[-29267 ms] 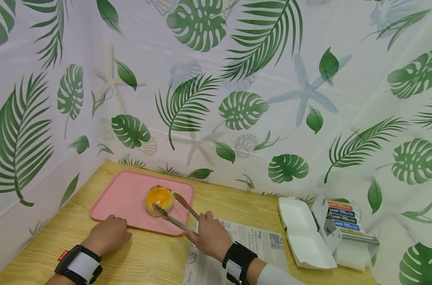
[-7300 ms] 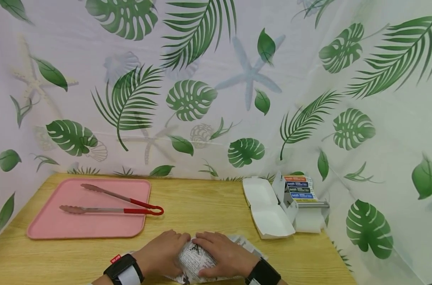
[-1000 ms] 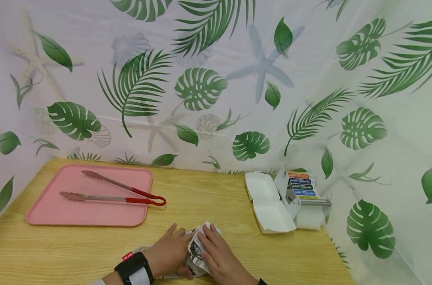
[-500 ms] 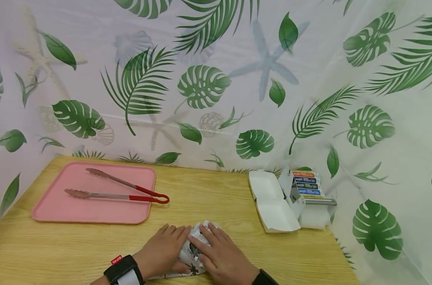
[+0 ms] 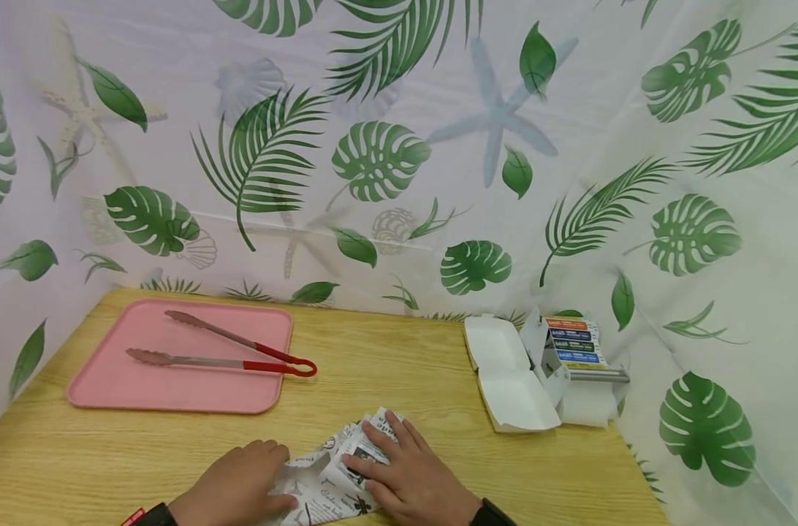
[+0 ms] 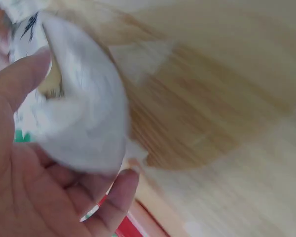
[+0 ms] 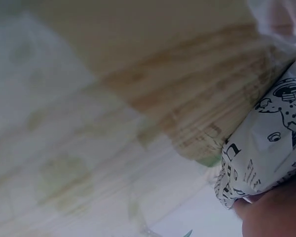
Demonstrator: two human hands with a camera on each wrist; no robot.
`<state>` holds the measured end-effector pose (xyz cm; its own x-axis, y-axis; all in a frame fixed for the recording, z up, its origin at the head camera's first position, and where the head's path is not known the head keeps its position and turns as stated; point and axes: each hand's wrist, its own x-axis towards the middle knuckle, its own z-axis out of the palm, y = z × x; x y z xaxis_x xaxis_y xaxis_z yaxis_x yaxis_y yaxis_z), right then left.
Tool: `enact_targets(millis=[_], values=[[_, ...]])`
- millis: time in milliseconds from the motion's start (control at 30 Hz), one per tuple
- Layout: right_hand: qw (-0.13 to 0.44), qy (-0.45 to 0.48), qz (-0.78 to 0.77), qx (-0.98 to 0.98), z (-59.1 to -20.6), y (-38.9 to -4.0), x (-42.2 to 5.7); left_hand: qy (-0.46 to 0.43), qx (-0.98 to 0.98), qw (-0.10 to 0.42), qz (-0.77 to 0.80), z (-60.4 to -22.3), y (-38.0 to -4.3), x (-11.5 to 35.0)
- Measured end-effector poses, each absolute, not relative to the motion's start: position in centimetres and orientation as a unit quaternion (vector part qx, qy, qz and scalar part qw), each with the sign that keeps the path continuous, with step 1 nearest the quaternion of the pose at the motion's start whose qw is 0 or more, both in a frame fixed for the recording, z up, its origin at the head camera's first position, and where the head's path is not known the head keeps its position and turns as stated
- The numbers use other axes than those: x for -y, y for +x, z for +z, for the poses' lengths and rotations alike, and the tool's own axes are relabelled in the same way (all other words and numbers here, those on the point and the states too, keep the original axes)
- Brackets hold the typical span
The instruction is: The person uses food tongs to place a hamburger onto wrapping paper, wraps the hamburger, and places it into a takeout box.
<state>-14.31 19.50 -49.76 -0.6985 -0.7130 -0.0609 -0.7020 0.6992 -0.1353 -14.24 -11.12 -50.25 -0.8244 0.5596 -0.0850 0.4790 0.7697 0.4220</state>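
Newsprint-patterned wrapping paper (image 5: 336, 504) lies folded in a bundle at the table's near side. Its left end is loose and spread, while the right part is bunched up. In the left wrist view, a tan bit of the wrapped food (image 6: 52, 81) shows through a gap in the paper. My left hand (image 5: 237, 482) holds the loose left end, thumb on one face and fingers behind. My right hand (image 5: 415, 475) presses the folded right part with fingers laid straight across it. Most of the food is hidden inside.
A pink tray (image 5: 175, 391) stands at the back left. Red-handled tongs (image 5: 241, 363) lie on it, their handle end past its right edge. At the back right are an open white clamshell box (image 5: 514, 398) and a dispenser with coloured labels (image 5: 573, 347).
Long before, tongs held a round orange-topped bread on the tray, and the paper lay flat. In the last second, my left hand drew back leftward from the bundle, with the loose end spreading.
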Motion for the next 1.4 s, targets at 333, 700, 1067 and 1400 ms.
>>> enact_targets(millis=[333,700,1067,1400], values=[[0.050,-0.373,-0.048,-0.925,-49.9,-14.1,-20.8,0.261,-0.857,0.197,0.398,-50.2,-15.3,12.8],[0.029,-0.383,-0.044,-0.922,-49.6,-14.0,-20.2,0.139,-0.695,0.311,0.633,-46.2,-16.8,8.8],[-0.018,-0.381,-0.050,-0.923,-50.3,-13.6,-19.0,0.171,-0.642,0.309,0.681,-47.2,-16.9,4.5],[0.081,-0.359,-0.333,-0.868,-49.6,-14.1,-18.6,0.421,-0.834,0.027,0.356,-49.6,-14.8,4.6]])
